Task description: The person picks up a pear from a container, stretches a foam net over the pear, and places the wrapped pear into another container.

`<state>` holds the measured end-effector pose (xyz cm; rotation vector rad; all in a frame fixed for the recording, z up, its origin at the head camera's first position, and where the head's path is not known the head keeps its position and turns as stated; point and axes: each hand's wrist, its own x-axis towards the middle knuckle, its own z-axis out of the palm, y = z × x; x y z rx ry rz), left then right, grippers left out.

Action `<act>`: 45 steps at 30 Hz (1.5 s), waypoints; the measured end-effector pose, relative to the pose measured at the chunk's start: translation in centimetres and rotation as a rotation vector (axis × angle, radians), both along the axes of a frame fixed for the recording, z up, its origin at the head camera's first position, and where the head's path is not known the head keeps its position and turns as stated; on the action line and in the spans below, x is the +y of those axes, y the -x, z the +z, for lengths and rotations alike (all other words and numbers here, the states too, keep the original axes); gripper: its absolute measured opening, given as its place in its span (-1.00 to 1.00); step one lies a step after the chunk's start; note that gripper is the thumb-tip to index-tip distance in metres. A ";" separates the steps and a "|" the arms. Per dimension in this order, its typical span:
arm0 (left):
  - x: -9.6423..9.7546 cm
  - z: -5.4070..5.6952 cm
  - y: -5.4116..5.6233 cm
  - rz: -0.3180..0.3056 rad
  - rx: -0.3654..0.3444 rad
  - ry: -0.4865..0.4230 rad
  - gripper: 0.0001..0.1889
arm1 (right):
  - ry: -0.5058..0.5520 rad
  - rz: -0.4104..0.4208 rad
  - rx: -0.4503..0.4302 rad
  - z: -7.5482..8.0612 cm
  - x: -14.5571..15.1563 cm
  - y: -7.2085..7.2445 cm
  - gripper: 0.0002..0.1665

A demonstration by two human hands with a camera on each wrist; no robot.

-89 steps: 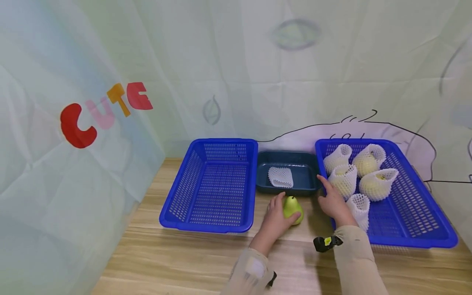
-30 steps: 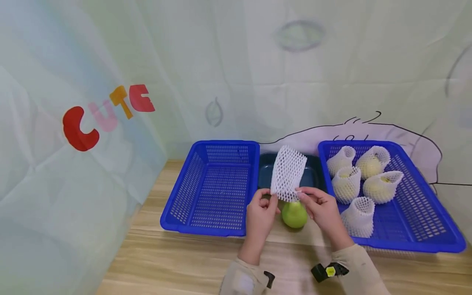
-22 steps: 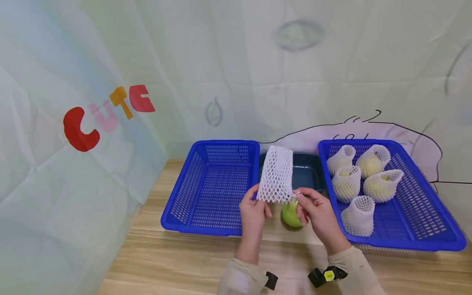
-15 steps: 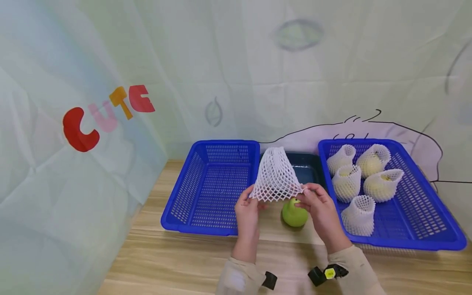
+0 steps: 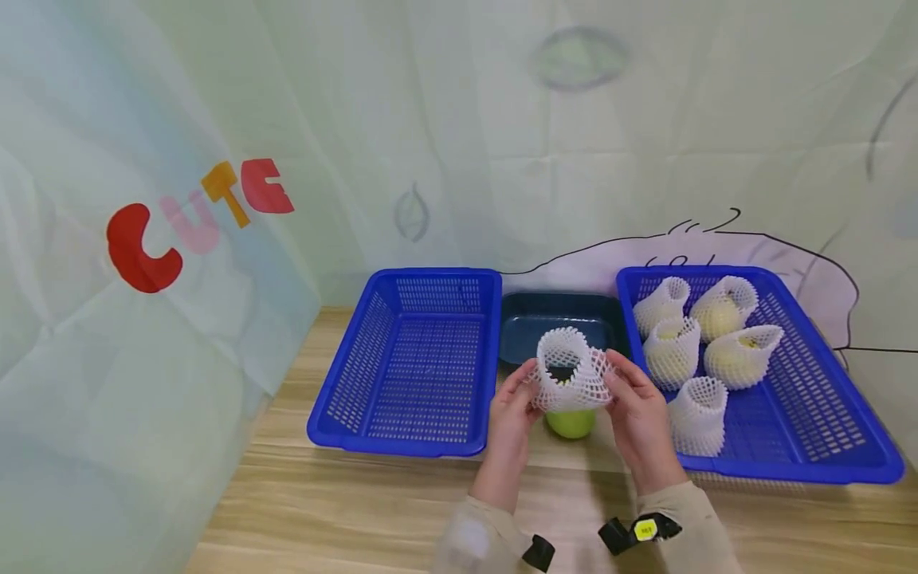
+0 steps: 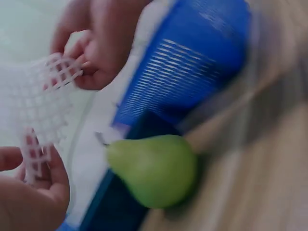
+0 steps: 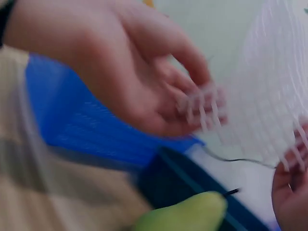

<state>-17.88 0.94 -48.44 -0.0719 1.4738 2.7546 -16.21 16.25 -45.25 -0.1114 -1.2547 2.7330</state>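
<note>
A white foam net sleeve (image 5: pixel 586 389) is stretched between my hands, its open mouth facing up toward the head camera. My left hand (image 5: pixel 511 410) pinches its left edge, while the right hand (image 5: pixel 637 418) pinches its right edge. Beneath the sleeve a green pear (image 5: pixel 571 425) stands on the wooden table, its upper part hidden in the head view. The left wrist view shows the whole pear (image 6: pixel 156 168) with its dark stem, apart from the sleeve; the right wrist view catches the pear's top (image 7: pixel 192 214).
A dark green tray (image 5: pixel 519 335) lies behind the hands. On the left is a blue basket (image 5: pixel 430 375) with nothing in it. The right blue basket (image 5: pixel 778 426) holds several net-wrapped pears (image 5: pixel 720 315). A printed cloth (image 5: pixel 459 143) hangs behind the table.
My left hand let go of the pear, and the sleeve came out of the tray into both hands. Its edge was spread wide, then the sleeve was tipped so its mouth faces the head camera.
</note>
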 end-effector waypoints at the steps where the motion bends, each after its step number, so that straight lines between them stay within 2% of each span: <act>1: 0.3 -0.4 0.1 0.002 -0.025 0.071 -0.62 | -0.035 -0.041 -0.060 -0.3 -0.3 0.0 -0.65; 2: 0.6 -0.7 0.1 0.000 -0.047 0.140 -0.59 | -0.055 -0.073 -0.113 -0.6 -0.5 0.0 -0.64; 3: 0.9 -0.1 -0.2 -0.001 -0.108 0.211 -0.55 | -0.079 -0.099 -0.163 -1.0 -0.7 0.0 -0.64; 5: 1.3 -0.7 -0.1 -0.019 -0.123 0.293 -0.53 | -0.136 -0.138 -0.244 -1.9 -1.0 0.1 -0.62; 7: 1.5 -1.3 0.1 -0.044 -0.115 0.343 -0.51 | -0.209 -0.153 -0.285 -2.9 -1.2 0.3 -0.55; 10: 1.7 -2.2 0.4 -0.065 -0.089 0.401 -0.48 | -0.298 -0.159 -0.299 -5.1 -1.3 0.6 -0.52; 15: 1.9 -3.3 0.8 -0.069 -0.086 0.526 -0.46 | -0.279 -0.207 -0.291 -9.6 -0.9 2.0 -0.57; 17: 1.9 -3.6 0.9 -0.072 -0.080 0.560 -0.46 | -0.281 -0.215 -0.306 -10.3 -0.9 2.2 -0.57; 20: 1.8 -4.1 1.1 -0.081 -0.067 0.599 -0.47 | -0.330 -0.213 -0.350 -9.9 -1.1 1.9 -0.53; 26: 1.7 -4.9 1.2 -0.099 -0.058 0.700 -0.48 | -0.478 -0.150 -0.441 -7.7 -1.3 1.0 -0.51; 29: 1.5 -5.1 1.2 -0.100 -0.055 0.805 -0.51 | -0.541 -0.108 -0.466 -7.9 -1.1 0.9 -0.52; 32: 1.1 -5.3 1.1 -0.079 -0.045 0.968 -0.54 | -0.629 -0.069 -0.466 -8.3 -0.8 1.0 -0.52; 36: 0.9 -5.4 1.0 -0.032 0.016 1.119 -0.57 | -0.817 -0.062 -0.428 -8.6 -0.7 1.2 -0.54; 41: 0.5 -5.5 0.7 0.067 0.057 1.306 -0.61 | -1.114 -0.115 -0.309 -8.7 -0.4 1.3 -0.53; 43: 0.3 -5.3 0.6 0.080 0.060 1.364 -0.62 | -1.148 -0.103 -0.283 -8.6 -0.2 1.2 -0.49; 45: 0.1 -5.1 0.4 0.054 0.079 1.393 -0.65 | -1.141 -0.053 -0.289 -8.3 -0.1 1.0 -0.43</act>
